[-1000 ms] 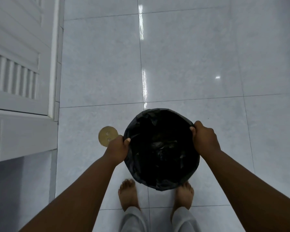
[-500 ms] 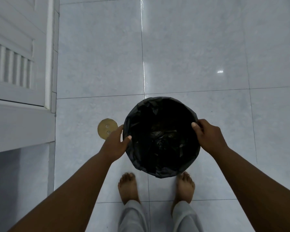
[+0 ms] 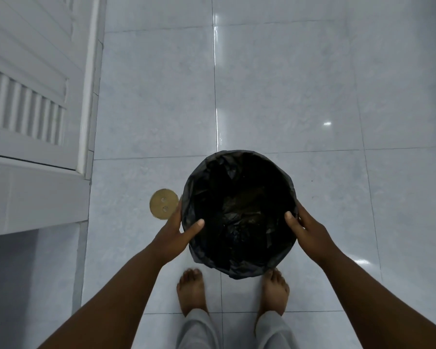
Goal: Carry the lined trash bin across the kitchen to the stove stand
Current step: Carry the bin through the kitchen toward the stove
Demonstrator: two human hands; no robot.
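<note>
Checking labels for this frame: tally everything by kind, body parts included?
Bin: 1
Disc: 1
Louvred door: 1
Hands: 2, left hand, right hand
Feet: 2
Total: 7

Seen from a head-worn camera, a person's two bare forearms enter from the near corners, with no sleeves, watch, rings or bracelets showing on them. The left hand (image 3: 173, 235) and right hand (image 3: 308, 231) are ungloved, with short, plain fingernails visible on both thumbs. Lower in the view, the legs are clothed in loose light-grey trousers (image 3: 237, 331), the soft fabric creased at the hems, which fall to the ankles. Both feet are bare, left foot (image 3: 191, 290) and right foot (image 3: 275, 293), with no shoes, socks or sandals, all the toes uncovered.
</note>
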